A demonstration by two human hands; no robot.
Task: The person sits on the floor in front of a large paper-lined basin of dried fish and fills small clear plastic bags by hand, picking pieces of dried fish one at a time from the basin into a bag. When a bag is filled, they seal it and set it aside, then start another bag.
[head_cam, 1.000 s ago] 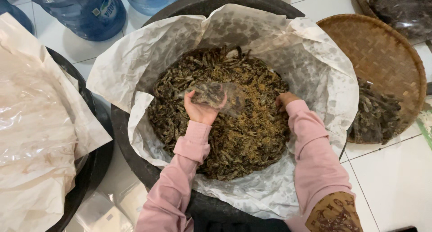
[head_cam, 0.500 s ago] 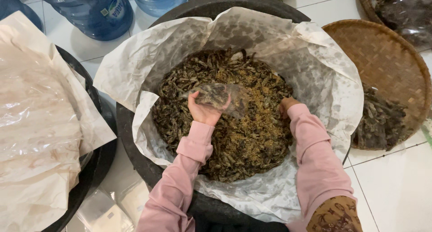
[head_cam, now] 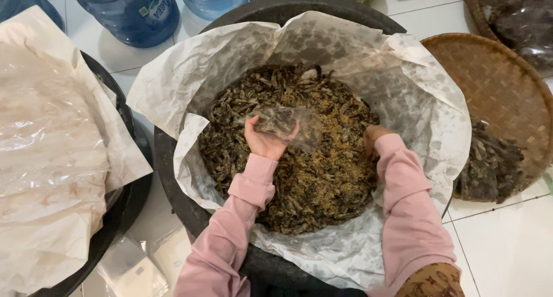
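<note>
Fingers of my left hand (head_cam: 264, 140) curl round the edge of a small clear plastic bag (head_cam: 288, 124), holding it open over the middle of the dried fish (head_cam: 299, 176). My right hand (head_cam: 373, 138) is dug into the pile toward the tub's right edge, its grip hidden. White paper (head_cam: 403, 84) lines the black tub (head_cam: 173, 187); a woven tray (head_cam: 495, 84) sits just beside its right rim.

Blue water jugs (head_cam: 135, 12) top, woven tray (head_cam: 495, 89) rt, paper-covered tub (head_cam: 52, 159) lt.

A small clear plastic bag (head_cam: 286, 124) was held over the basin's middle. Flat clear pouches (head_cam: 133, 268) were seen on the floor, bottom left. Blue-white labels (head_cam: 154, 5) were spotted on the blue jugs up top.
</note>
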